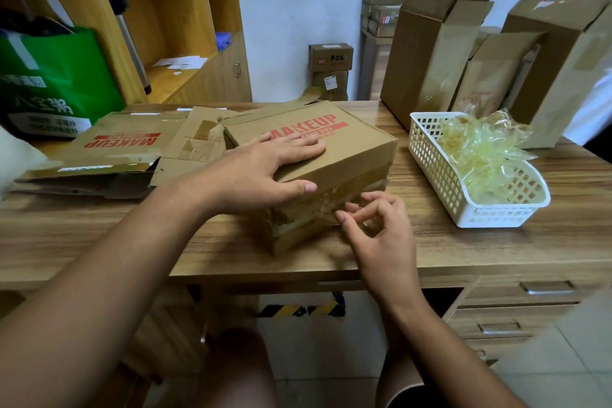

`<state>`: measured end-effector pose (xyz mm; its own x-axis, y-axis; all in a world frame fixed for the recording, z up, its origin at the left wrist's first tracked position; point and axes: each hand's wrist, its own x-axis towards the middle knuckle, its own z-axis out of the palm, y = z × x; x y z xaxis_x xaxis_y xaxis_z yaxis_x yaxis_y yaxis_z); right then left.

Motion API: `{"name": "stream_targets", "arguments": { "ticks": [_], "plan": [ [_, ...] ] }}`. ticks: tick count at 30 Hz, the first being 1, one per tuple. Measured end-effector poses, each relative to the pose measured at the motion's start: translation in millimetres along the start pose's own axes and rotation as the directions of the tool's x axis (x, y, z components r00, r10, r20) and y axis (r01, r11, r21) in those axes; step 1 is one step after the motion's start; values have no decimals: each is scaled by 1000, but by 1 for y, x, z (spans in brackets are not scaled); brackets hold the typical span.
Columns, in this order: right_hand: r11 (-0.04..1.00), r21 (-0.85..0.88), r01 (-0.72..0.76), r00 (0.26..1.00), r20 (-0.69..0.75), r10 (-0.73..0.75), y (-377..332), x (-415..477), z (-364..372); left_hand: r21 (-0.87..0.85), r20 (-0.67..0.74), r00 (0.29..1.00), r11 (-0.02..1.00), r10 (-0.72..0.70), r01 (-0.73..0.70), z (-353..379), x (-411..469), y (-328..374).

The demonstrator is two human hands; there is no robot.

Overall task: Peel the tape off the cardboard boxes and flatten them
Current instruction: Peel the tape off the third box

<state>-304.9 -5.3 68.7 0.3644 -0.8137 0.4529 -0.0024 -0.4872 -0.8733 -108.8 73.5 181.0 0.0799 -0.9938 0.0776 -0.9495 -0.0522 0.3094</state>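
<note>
box [347,156]: taped, unflattened, mid tabletop [99,235] | my left hand [265,172]: flat on its top, fingers straight, thumb over near edge | my right hand [377,228]: fingers curled at tape [324,202] on near face, can't tell if pinched | crumpled tape wads [480,156] fill white basket [440,175] at right

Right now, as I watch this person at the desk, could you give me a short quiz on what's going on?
1. True or false: the left hand lies flat on top of the MAKEUP box.
2. Where are the crumpled tape scraps? A white basket, B green bag, C shelf.
3. Fill in: the right hand picks at the ___ on the box's near side.
Key: 1 true; 2 A; 3 tape.
</note>
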Motion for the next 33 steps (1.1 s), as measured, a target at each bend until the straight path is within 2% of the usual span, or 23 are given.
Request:
{"name": "stream_targets", "arguments": {
  "ticks": [3, 8, 13, 18, 21, 24, 28, 33],
  "plan": [
    [997, 56, 44, 999, 15, -45, 1, 0, 2, 84, -72, 997, 996, -22, 28, 7, 1, 2],
    [995, 48, 87, 996, 22, -88, 3, -18, 11, 153, -157, 986, 986, -49, 74, 20, 10, 12],
    [986, -8, 166, 983, -78, -167, -3, -31, 20, 156, -207, 977, 984, -53, 87, 28, 12, 15],
    [972, -4, 235, 972, -31, -235, -9, -46, 27, 139, -248, 966, 985, -66, 103, 32, 15, 19],
    [981, 51, 188, 982, -21, -188, -11, -47, 25, 132, -259, 962, 984, -83, 121, 33, 17, 23],
    [995, 36, 98, 995, 10, -98, -13, -39, 19, 132, -260, 960, 982, -101, 139, 34, 17, 25],
    [1000, -5, -6, 998, 55, 7, -8, -21, 11, 87, -200, 976, 990, -90, 109, 24, 15, 24],
    [976, -189, 112, 991, 95, -95, -3, 2, 7, 29, 73, 997, 1000, 6, -8, -2, 4, 5]
  ]
}}
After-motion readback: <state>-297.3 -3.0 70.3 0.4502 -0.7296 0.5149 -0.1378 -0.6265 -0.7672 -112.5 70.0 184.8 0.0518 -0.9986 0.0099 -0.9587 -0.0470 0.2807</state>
